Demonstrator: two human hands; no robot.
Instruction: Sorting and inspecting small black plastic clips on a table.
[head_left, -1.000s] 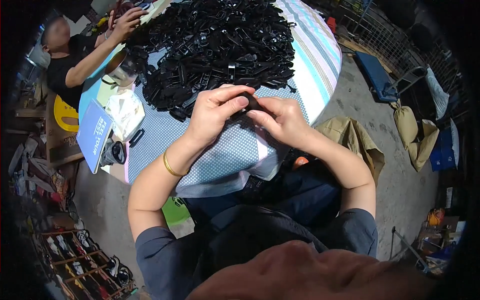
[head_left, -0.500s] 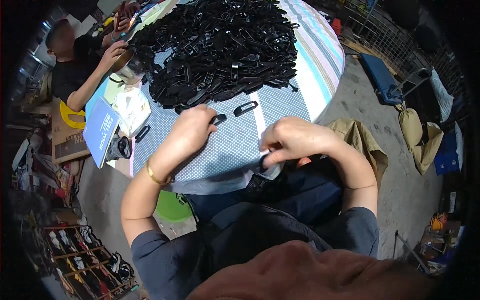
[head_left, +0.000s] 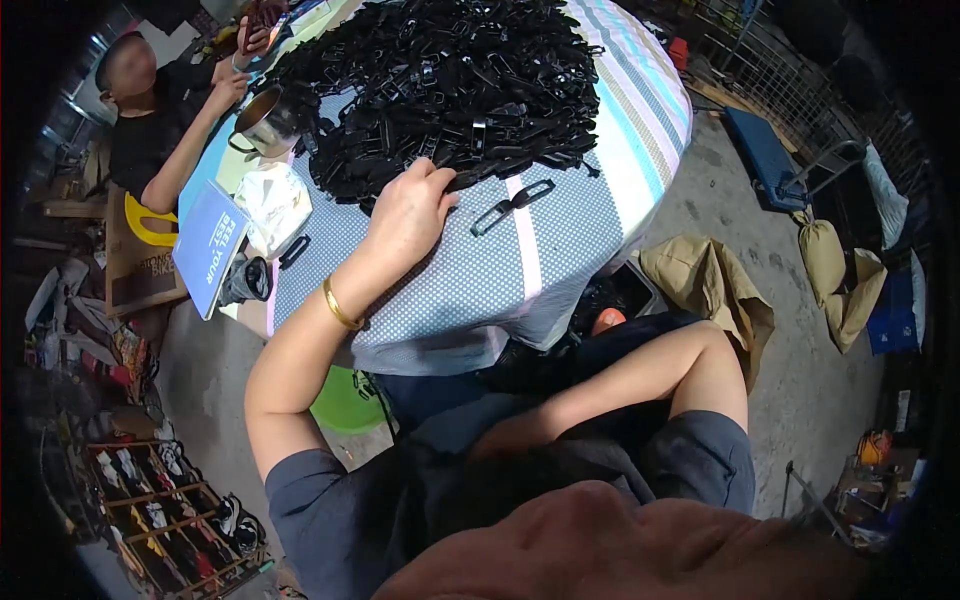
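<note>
My left hand (head_left: 410, 207), with a gold bangle (head_left: 340, 305) on its wrist, reaches to the near edge of a big pile of black buckle-like pieces (head_left: 450, 90). Its fingers are curled closed against the pile; whatever is in them is hidden. Two long black loop-shaped pieces (head_left: 491, 218) lie end to end on the tablecloth (head_left: 440, 290), right of that hand. My right hand (head_left: 520, 428) is drawn back low in front of my body, smeared and in shadow, so its fingers cannot be made out.
At the left of the table stand a metal pot (head_left: 268, 122), a crumpled white plastic bag (head_left: 272, 208), a blue booklet (head_left: 210, 245) and one more black loop (head_left: 295, 252). A person (head_left: 150, 120) sits beyond them. Below are a green round thing (head_left: 347, 403) and brown sacking (head_left: 705, 280).
My left hand has moved forward to the pile's edge. My right hand has left the table's near edge and swung back to my body. Two loops now lie together on the cloth.
</note>
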